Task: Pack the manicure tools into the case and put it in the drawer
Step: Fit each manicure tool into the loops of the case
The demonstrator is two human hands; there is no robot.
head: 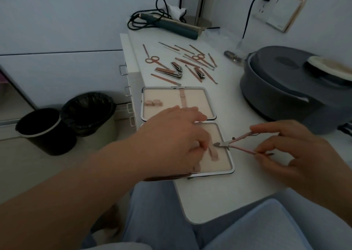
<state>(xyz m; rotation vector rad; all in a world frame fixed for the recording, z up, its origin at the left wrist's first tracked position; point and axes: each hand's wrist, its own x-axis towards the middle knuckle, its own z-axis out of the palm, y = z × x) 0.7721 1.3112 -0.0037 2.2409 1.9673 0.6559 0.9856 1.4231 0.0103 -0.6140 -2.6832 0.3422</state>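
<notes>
The pink-lined manicure case (219,166) lies open flat on the white table, two metal-framed halves hinged in the middle. My left hand (171,137) rests over the near half, fingertips pinching at an elastic loop (213,153) in the lining. My right hand (297,154) holds a rose-gold cuticle nipper (236,144) by both handles, its jaws pointing left over the case's right edge. Beyond the case lie several loose tools: scissors (152,59), nail clippers (177,67), files and pushers (192,59).
A large grey round appliance (282,89) stands on the table's right side. A teal hair tool with a black cord (171,24) lies at the back. Drawer handles (128,91) run down the table's left face. Two black bins (62,120) stand on the floor at left.
</notes>
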